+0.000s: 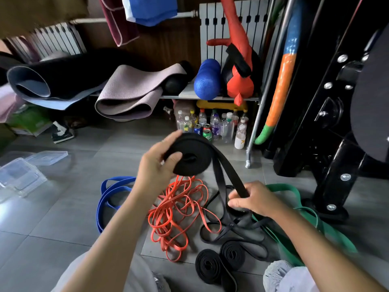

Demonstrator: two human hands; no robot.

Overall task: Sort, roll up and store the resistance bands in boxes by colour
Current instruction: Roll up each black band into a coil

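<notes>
left hand point(156, 163): fingers point(174, 158) clamped on the black roll point(193, 157), thumb flat on its face by the core, the rest curled over the far rim. Roll held in the air just above the orange bands point(174, 209).
right hand point(252, 199): fingers point(235, 202) pinched together on the roll's tail point(229, 173), right of the orange bands.
hidden: left fingertips are behind the roll. Right fingertips are blurred.
roll: wide flat band wound into a tight disc, the tail running straight down to the right hand.
floor: loose black bands point(231, 230) just right of the orange bands. Two finished rolls point(208, 266), touching, lie below-right of them. Blue band point(107, 192) to the left, green band point(294, 192) far right.
clear boxes point(21, 175): well left, cut off by the frame edge.
</notes>
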